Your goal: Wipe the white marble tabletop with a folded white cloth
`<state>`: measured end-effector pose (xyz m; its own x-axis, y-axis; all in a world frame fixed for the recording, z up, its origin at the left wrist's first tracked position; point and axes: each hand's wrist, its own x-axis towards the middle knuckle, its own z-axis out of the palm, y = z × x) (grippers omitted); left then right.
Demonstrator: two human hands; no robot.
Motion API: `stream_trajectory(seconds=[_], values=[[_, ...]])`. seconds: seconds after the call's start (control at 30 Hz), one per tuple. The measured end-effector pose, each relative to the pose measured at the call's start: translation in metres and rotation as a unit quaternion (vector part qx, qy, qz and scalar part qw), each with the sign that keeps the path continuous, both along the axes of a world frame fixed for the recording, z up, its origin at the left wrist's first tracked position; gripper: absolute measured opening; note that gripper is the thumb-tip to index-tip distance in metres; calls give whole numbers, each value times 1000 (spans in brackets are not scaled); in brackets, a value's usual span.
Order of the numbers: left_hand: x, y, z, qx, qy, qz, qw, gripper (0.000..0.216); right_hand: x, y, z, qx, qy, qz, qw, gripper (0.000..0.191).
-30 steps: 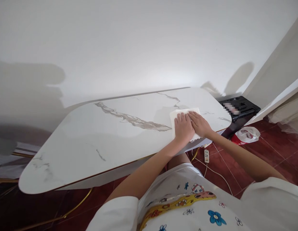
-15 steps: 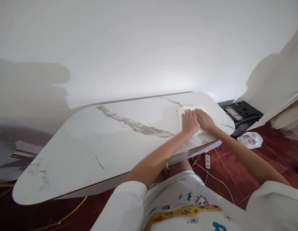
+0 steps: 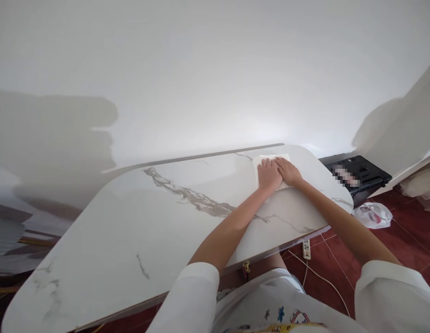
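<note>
The left hand's grip (image 3: pixel 270 175) lies flat, palm down, fingers slightly parted, on a white cloth (image 3: pixel 256 169) spread over the white, grey-veined marble-look surface (image 3: pixel 114 222). The right hand's grip (image 3: pixel 288 171) is also palm down on the cloth, its fingers close together and angled inward, their tips beside the left hand's; whether the hands overlap is hard to tell. Neither grip is curled around the cloth; both rest on top of it. The cloth is at the right part of the surface, near the far edge, its left and upper margins showing past the fingers. Beyond the surface's right end are a black plastic case-like object (image 3: pixel 367 170) and a white plastic bag (image 3: pixel 372 215).
</note>
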<state>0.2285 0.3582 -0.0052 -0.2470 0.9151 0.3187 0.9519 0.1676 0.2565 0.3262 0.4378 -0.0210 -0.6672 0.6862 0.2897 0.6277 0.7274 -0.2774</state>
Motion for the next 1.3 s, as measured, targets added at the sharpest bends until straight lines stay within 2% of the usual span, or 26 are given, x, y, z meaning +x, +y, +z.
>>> stream_trajectory(seconds=[0.37,0.63,0.83,1.03,1.3], values=[[-33,38,2,-12,-15,17,1000,45,-36,42,-1,-34,18,11,999,51],[-42,65,2,-12,-4,24,1000,45,-47,73,-1,-27,16,17,999,51],[-44,90,1,-7,9,20,1000,43,-52,93,-2,-8,-5,-8,1000,52],[-44,101,1,-16,15,-1,1000,45,-50,95,-3,7,5,-36,999,53],[-36,95,0,-10,14,-19,1000,45,-38,86,-4,3,5,-51,999,53]])
